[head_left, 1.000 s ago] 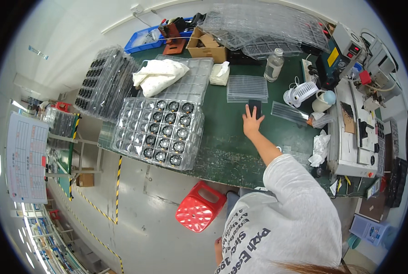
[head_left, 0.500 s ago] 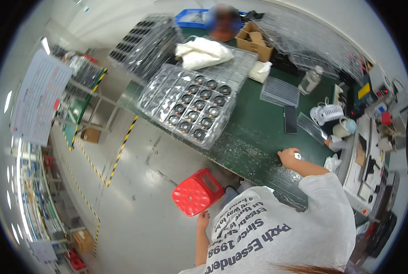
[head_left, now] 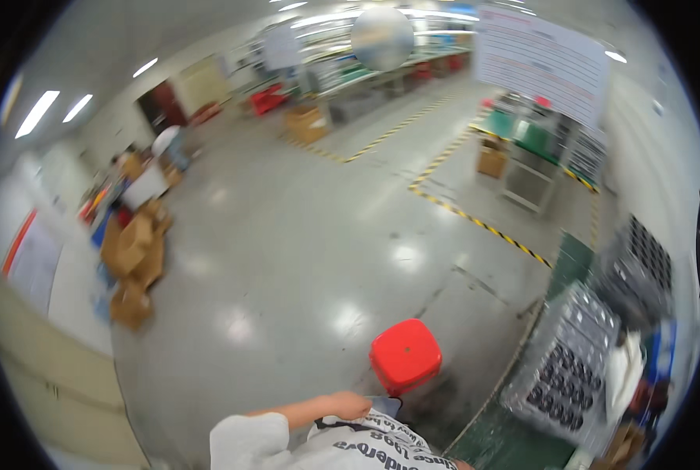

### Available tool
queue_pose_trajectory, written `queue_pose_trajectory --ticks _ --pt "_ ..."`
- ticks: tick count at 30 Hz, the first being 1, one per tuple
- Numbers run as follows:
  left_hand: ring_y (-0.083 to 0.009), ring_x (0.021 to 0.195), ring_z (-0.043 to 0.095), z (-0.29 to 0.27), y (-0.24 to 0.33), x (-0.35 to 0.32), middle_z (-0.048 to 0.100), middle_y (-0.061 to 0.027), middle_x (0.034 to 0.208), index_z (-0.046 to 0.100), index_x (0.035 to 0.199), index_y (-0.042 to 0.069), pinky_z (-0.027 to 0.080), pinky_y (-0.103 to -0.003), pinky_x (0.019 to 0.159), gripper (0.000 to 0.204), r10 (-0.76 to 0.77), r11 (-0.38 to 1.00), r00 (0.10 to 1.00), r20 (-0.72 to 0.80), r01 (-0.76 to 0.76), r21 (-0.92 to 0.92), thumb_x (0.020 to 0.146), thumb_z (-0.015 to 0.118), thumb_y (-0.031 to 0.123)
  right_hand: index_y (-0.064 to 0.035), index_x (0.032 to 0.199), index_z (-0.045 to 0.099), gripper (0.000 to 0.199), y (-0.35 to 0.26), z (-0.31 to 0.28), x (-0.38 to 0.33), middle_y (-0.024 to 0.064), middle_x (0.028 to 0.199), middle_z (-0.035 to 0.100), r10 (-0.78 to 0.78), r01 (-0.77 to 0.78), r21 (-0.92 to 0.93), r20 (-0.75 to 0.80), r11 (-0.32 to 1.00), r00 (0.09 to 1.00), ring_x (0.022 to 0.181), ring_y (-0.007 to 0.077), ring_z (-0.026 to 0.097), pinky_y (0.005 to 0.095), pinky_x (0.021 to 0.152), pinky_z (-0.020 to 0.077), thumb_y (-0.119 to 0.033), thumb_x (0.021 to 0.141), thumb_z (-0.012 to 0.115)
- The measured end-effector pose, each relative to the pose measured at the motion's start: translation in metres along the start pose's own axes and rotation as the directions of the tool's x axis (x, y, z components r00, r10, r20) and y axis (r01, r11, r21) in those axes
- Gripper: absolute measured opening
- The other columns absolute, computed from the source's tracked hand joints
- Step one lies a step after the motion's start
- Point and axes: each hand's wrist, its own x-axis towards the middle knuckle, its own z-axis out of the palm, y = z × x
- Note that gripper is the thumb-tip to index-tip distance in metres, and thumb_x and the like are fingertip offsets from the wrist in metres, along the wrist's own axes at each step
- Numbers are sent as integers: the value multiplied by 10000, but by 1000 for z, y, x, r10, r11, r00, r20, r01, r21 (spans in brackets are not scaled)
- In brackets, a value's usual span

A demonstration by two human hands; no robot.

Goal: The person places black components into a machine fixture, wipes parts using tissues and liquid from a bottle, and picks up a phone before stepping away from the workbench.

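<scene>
My left hand (head_left: 351, 406) is in front of my body, over the hem of my white printed shirt (head_left: 389, 448). Its fingers are curled out of sight and blurred, so whether it grips anything is unclear. Just beyond it on the floor stands a red plastic stool (head_left: 406, 352), the thing nearest to this hand. My right hand does not show in the picture.
On the right, a green workbench (head_left: 475, 439) carries clear plastic trays with black round parts (head_left: 567, 384), a taller tray stack (head_left: 640, 266) and a white bag (head_left: 623, 372). Cardboard boxes (head_left: 134, 254) lie left. Black-and-yellow tape (head_left: 487, 227) marks the floor.
The view has swung left, from the workbench to the open floor. My left hand has come from beside the stool to my front. My right hand, earlier on the bench, has left the view.
</scene>
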Motion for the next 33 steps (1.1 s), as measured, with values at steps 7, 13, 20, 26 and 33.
queue_pose_trajectory --ticks 7,13,20,26,33 --pt "-334 891 565 27 14 -65 565 -134 937 520 934 88 455 -428 729 198 -341 925 895 -289 264 -273 890 470 275 -124 1195 516 386 -116 -211 47 151 1065 591 -449 451 -117 45 885 892 1002 341 571 461 855 441 -302 867 417" --pt "-324 872 572 63 18 -64 596 -149 898 585 944 65 460 -406 757 254 -317 854 771 -552 -22 -520 866 532 301 -141 1131 548 360 -126 -258 111 141 985 597 -597 647 -176 265 742 757 947 314 585 378 790 472 -329 838 457" --pt "-301 881 577 32 42 -53 592 -133 978 588 1051 82 466 -376 774 336 -361 810 818 -447 38 -585 858 549 355 -79 1042 547 327 -136 -315 99 149 918 648 -455 519 -138 329 844 827 856 335 621 394 718 485 -286 789 531" --pt "-297 885 584 21 76 -33 581 -144 971 585 1034 88 475 -372 757 345 -471 752 806 -358 155 -641 849 558 378 -109 1008 626 301 -113 -355 92 119 917 662 -496 527 -26 300 850 815 842 297 633 358 734 488 -253 750 571" --pt "-245 950 585 -1 119 -48 582 -137 1030 556 1131 82 452 -329 817 318 -672 365 734 -101 209 -907 839 551 209 -72 1022 628 297 -125 -386 116 135 960 647 -589 610 48 332 791 737 869 281 632 347 775 488 -223 775 557"
